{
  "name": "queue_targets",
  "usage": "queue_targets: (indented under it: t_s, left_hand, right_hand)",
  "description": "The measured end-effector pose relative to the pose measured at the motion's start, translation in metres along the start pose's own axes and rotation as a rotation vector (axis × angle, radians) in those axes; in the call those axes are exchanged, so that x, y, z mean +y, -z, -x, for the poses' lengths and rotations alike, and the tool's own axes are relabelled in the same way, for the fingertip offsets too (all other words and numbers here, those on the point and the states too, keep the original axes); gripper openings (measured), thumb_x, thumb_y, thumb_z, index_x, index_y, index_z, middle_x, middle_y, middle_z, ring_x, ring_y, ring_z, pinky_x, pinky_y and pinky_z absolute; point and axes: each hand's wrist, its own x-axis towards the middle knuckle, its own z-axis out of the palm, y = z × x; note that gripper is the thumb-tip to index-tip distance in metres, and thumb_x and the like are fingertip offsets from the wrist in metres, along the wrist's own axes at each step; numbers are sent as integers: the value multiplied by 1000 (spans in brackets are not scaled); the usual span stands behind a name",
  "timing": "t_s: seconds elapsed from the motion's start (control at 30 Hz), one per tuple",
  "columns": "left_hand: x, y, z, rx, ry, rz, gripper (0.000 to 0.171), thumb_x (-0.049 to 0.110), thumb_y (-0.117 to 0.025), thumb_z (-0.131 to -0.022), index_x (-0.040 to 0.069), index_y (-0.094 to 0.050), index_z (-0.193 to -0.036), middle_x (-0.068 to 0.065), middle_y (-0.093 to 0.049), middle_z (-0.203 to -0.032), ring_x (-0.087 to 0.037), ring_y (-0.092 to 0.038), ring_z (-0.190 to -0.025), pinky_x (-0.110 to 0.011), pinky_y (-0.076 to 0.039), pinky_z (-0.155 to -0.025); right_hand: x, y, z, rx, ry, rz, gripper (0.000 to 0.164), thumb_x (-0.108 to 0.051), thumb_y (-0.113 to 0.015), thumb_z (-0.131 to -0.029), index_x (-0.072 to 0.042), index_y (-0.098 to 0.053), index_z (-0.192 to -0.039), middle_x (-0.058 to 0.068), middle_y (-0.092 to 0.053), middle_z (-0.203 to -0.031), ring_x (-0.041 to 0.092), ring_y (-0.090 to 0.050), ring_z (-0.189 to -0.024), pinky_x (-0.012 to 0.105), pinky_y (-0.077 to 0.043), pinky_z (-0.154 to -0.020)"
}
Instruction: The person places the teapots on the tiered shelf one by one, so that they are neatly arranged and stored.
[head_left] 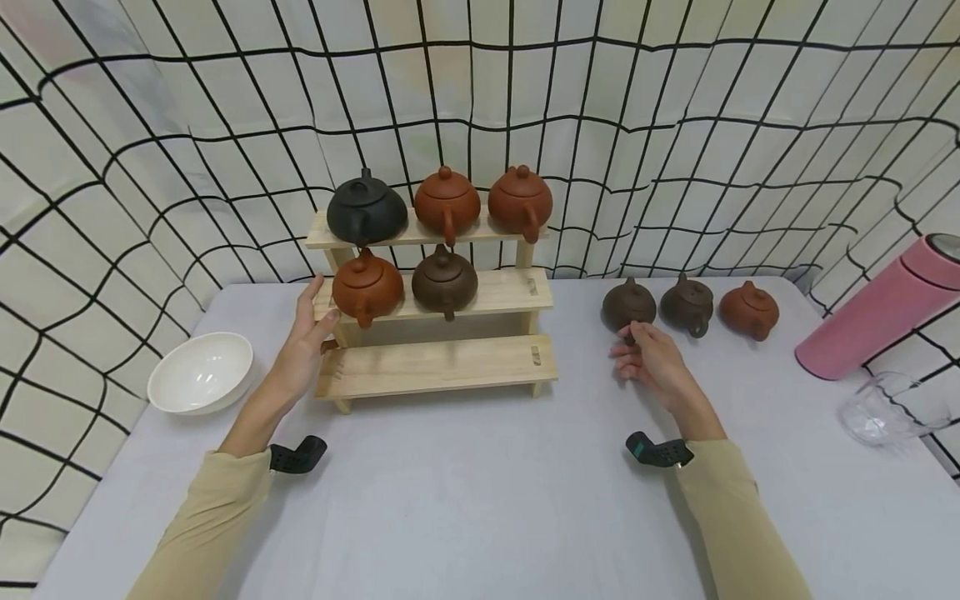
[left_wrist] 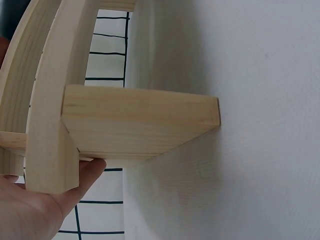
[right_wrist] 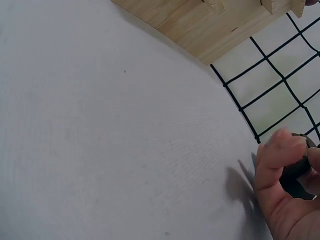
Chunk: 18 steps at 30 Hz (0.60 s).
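My left hand (head_left: 297, 354) grips the left end of a three-tier wooden display rack (head_left: 442, 367), thumb in front and fingers at its side. Black teapot (head_left: 366, 208), red-brown teapot (head_left: 447, 200) and another red-brown teapot (head_left: 519, 200) stand on the top shelf. The middle shelf bears an orange-brown teapot (head_left: 367, 283) and a dark brown teapot (head_left: 445, 279). Right of the rack, my right hand (head_left: 656, 362) pinches the front of a dark brown clay teapot (head_left: 628, 302) between thumb and forefinger, its other fingers curled. Fingers partly hide this pot in the right wrist view.
Beside that pot sit another dark brown teapot (head_left: 686, 302) and a reddish teapot (head_left: 750, 308). A pink flask (head_left: 870, 317) and a clear glass cup (head_left: 877, 412) stand far right. At left is a white bowl (head_left: 201, 373). Black wire grid (head_left: 592, 117) encloses the back and sides.
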Motion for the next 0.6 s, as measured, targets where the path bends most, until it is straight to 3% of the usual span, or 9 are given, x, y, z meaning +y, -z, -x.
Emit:
queue_targets:
  t_s: [0.13, 0.3, 0.6]
  left_hand:
    - [1, -1, -1, -2, 0, 3, 70, 28, -26, -113, 15, 19, -166, -13, 22, -171, -44, 1, -157, -74, -18, -116]
    - [2, -2, -1, -2, -3, -4, 69, 27, -26, -114, 15, 18, -166, -14, 22, -171, -46, -2, -156, -74, -20, -115]
    - [0, -1, -1, 5, 2, -4, 69, 26, -25, -114, 13, 19, -166, -15, 21, -171, -45, 0, -156, -74, -21, -115]
  right_hand:
    - [0, 0, 2, 37, 19, -57, 30, -26, -31, -117, 0, -46, -113, 0, -62, -90, 5, -54, -70, 18, -44, -59]
    - [-5, -3, 6, 78, 33, -104, 30, -27, -33, -116, -1, -46, -110, 0, -61, -89, 5, -51, -68, 18, -40, -57]
    - [-38, -18, 32, 35, 168, 17, 29, -30, -39, -115, -5, -51, -107, 1, -62, -88, 7, -51, -64, 21, -43, -57]
